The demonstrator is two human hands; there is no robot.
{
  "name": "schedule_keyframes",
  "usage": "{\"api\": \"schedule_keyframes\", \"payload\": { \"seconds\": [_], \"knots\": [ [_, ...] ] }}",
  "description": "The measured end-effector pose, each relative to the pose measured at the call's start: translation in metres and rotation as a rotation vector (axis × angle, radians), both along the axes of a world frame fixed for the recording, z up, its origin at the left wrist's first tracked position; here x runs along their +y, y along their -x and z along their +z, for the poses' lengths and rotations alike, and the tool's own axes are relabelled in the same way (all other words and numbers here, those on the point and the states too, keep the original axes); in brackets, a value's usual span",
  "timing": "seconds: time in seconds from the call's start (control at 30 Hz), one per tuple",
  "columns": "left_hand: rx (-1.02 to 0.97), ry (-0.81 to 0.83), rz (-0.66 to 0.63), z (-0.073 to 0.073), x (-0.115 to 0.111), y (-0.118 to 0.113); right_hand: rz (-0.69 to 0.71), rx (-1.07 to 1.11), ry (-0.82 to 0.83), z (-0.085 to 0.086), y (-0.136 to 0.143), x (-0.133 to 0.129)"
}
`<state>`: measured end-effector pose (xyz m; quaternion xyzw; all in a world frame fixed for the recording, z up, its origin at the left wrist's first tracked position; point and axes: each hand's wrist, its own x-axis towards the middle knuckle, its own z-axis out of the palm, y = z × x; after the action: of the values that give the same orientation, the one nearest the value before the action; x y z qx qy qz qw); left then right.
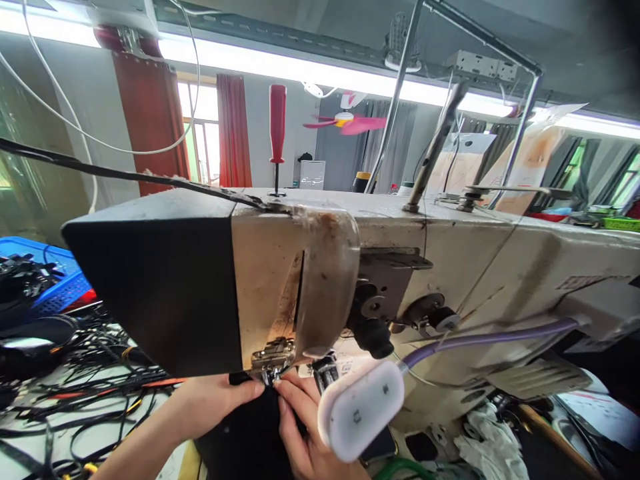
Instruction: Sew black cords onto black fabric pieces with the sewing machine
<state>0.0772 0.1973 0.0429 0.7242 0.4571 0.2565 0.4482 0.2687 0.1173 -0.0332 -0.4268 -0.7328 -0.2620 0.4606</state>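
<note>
White lamp head overlaps my right hand. Black piece sits at the presser foot, beside the bench's yellowish edge. Fingertips of my left hand and right meet it; I cannot tell whether either pinches. Best kept flat, fingertips clear of the foot.

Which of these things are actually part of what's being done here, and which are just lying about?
In use, it seems:
- left hand, right hand
- sewing machine
- black piece
- white lamp

Probably just about:
- blue basket
- tangled black cords
- red screwdriver
</note>
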Motion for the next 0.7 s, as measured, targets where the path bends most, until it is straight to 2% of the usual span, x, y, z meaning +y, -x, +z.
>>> {"api": "schedule_keyframes", "payload": {
  "seconds": [0.17, 0.27, 0.37, 0.43, 0.53, 0.63, 0.7],
  "knots": [
    [0.088, 0.077, 0.049, -0.01, 0.006, 0.003, -0.026, 0.129, -0.005, -0.028, 0.0, 0.013],
    [0.076, 0.04, 0.035, -0.007, 0.01, 0.001, -0.018, 0.183, -0.066, -0.035, 0.001, 0.02],
    [0.043, -0.014, 0.022, -0.002, 0.008, -0.001, 0.025, 0.191, -0.023, -0.028, 0.001, 0.019],
    [0.044, -0.072, 0.009, -0.003, 0.002, -0.001, 0.003, 0.147, 0.025, -0.02, 0.001, 0.014],
    [-0.049, -0.114, 0.001, -0.019, -0.007, -0.003, -0.072, 0.067, 0.027, -0.011, -0.001, 0.007],
    [-0.247, 0.029, 0.132, -0.041, -0.013, -0.006, -0.117, 0.053, 0.032, -0.008, 0.0, 0.006],
    [-0.306, 0.116, 0.178, -0.047, -0.014, -0.008, -0.126, 0.089, 0.012, -0.009, 0.002, 0.007]
  ]
}}
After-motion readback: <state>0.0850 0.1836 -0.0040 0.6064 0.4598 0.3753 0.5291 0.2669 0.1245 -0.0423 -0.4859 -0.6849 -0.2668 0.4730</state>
